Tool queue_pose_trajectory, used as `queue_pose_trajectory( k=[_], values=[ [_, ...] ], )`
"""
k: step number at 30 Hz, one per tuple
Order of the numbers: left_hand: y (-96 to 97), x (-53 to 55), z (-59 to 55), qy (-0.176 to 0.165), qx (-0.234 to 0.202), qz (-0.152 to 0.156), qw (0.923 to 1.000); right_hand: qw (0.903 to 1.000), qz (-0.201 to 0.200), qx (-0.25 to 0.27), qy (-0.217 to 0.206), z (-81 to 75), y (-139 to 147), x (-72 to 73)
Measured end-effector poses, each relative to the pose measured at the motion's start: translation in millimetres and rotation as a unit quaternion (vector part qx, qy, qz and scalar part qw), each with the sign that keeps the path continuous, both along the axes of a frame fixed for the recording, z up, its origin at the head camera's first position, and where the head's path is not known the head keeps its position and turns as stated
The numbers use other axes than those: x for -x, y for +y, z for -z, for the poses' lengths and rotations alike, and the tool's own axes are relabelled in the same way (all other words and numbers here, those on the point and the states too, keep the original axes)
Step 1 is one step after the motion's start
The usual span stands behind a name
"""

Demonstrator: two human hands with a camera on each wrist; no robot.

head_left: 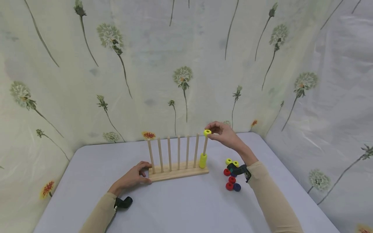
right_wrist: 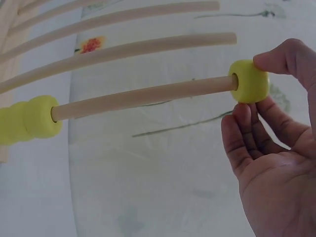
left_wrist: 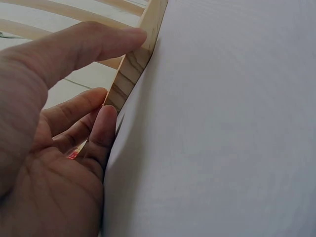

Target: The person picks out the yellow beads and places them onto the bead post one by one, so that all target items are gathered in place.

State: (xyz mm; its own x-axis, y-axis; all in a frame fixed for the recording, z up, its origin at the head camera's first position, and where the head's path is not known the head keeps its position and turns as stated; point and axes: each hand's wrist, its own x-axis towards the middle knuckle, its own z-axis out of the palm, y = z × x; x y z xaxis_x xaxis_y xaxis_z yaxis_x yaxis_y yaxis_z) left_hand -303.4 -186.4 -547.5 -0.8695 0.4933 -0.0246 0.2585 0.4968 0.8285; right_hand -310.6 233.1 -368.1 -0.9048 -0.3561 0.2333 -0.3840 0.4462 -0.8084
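Note:
A wooden peg stand with a row of upright pegs stands on the table. My left hand holds its left end, thumb along the front and fingers at the back; the left wrist view shows the thumb on the base's edge. Between thumb and fingers, my right hand pinches a yellow bead at the top of the rightmost peg. The peg's tip sits in the bead's hole. Lower on that peg is a stack of yellow beads, resting on the base. The other pegs are bare.
Loose beads lie right of the stand, partly under my right wrist: yellow beads, red beads and a dark blue bead. A flowered cloth hangs behind the white table.

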Motion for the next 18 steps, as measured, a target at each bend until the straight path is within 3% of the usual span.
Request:
queue_pose_trajectory(
  k=[10,13,18],
  values=[
    [1.3,-1.4,0.9,0.003,-0.008,0.008,0.9999,0.9999,0.011,-0.002,-0.002,6.8,3.8,0.3],
    [3.3,-7.4,-9.5,0.006,-0.013,0.013,0.9998,0.9999,0.011,0.002,-0.009,6.2,5.6,-0.5],
    [3.0,-6.1,-9.4,0.005,-0.011,0.014,0.9998,0.9996,-0.004,0.012,-0.025,10.2,17.7,-0.4]
  ],
)
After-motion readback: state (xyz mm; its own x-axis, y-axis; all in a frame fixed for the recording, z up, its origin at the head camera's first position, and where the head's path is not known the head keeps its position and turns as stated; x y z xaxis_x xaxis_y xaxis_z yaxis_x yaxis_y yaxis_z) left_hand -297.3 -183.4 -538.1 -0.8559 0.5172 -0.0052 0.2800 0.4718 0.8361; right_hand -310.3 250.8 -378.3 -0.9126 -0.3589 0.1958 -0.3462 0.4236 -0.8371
